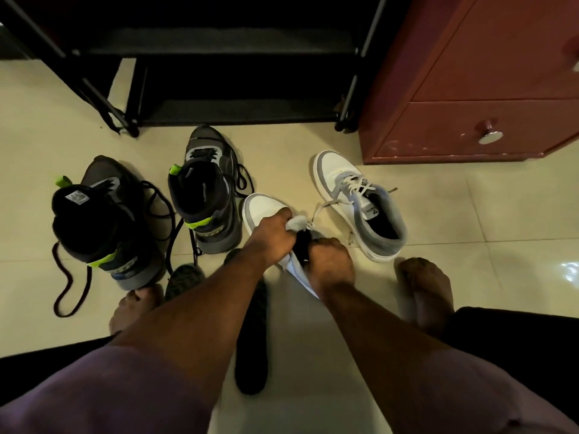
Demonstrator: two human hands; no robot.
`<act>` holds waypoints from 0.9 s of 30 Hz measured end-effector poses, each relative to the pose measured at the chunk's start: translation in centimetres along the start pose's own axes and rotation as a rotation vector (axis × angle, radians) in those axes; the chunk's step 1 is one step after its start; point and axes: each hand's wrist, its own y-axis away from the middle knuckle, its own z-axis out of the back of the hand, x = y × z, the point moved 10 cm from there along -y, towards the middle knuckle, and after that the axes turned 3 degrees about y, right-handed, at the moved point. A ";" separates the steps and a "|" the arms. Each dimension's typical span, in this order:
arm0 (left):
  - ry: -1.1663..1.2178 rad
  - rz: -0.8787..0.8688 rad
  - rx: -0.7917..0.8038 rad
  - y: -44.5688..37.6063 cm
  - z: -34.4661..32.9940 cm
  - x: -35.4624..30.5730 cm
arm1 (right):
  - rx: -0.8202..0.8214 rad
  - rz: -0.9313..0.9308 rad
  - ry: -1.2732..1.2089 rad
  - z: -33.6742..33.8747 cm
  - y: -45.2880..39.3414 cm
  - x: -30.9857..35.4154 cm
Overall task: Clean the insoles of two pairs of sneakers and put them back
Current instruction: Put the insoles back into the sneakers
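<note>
We see our own two forearms bare from the elbows down, with short mauve sleeves (103, 393) ending above them. Our left hand (272, 234) and right hand (330, 261) wear no gloves, rings or watch. Dark trousers (513, 336) cover our legs, and both feet (429, 292) are bare.

Both hands (300, 245) apparently curled in grip, forearms extended.

glossy floor tiles (470, 233), shiny metal knob (488, 137)
</note>
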 end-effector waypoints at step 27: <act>0.879 0.460 -0.227 6.6 -7.0 5.6 | 0.413 -0.302 -0.314 -1.3 1.5 -7.2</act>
